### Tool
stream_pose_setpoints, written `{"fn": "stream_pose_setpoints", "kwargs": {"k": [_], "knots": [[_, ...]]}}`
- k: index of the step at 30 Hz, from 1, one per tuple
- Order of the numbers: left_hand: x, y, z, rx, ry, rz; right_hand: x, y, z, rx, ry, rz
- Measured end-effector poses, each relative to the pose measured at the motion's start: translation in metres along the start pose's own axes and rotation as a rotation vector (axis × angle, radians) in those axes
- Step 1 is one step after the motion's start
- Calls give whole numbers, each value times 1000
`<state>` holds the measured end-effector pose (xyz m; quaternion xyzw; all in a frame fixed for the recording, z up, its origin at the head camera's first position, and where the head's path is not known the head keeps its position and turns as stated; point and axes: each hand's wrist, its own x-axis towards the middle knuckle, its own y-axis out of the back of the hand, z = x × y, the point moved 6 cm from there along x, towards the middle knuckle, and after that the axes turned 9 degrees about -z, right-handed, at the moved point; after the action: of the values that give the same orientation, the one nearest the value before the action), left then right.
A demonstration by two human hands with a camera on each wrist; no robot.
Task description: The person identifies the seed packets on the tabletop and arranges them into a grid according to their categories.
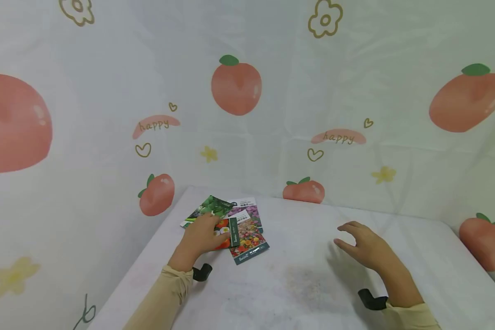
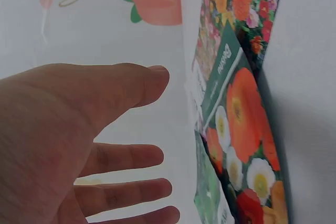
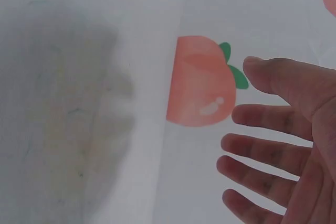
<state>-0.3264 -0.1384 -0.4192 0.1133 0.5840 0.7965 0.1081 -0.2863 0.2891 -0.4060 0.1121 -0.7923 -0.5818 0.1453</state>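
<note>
The one relation that matters here is between the left hand (image 1: 202, 236) and the poppy packet (image 2: 245, 135), which lies on the near side of a small pile at the left of the tabletop (image 1: 305, 229). Seen from the head, the hand covers the packet's left part, and only its banded end shows clear to the right of the thumb; its long axis seems to run left to right, across the forearm. The left wrist view shows it just beyond the fingertips, with a gap between, so the grip stands apart, thumb and fingers spread and holding nothing.

The poppy packet overlaps the mixed-flower packet (image 1: 252, 240), whose long axis points roughly away from the person. Beyond lie the green packet (image 1: 209, 207), to the left, and the purple-flower packet (image 1: 252, 211), to the right.

The right hand (image 1: 369, 250) is well apart from the pile, above the right part of the tabletop, its grip also spread and bare; the left is plainly the nearer hand
</note>
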Motion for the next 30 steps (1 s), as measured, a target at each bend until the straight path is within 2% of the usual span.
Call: {"fn": "stream_pose_setpoints", "kwargs": {"k": [12,21,30], "knots": [[-3,-17,-12,-20,20,4,15,-6,-11,35,39,-1],[1,-16,-7,-32,19,-8,17,-7,-17,42,38,-14],[5,-19,-12,-28,47,-30,26,-10,-21,59,84,-3]]}}
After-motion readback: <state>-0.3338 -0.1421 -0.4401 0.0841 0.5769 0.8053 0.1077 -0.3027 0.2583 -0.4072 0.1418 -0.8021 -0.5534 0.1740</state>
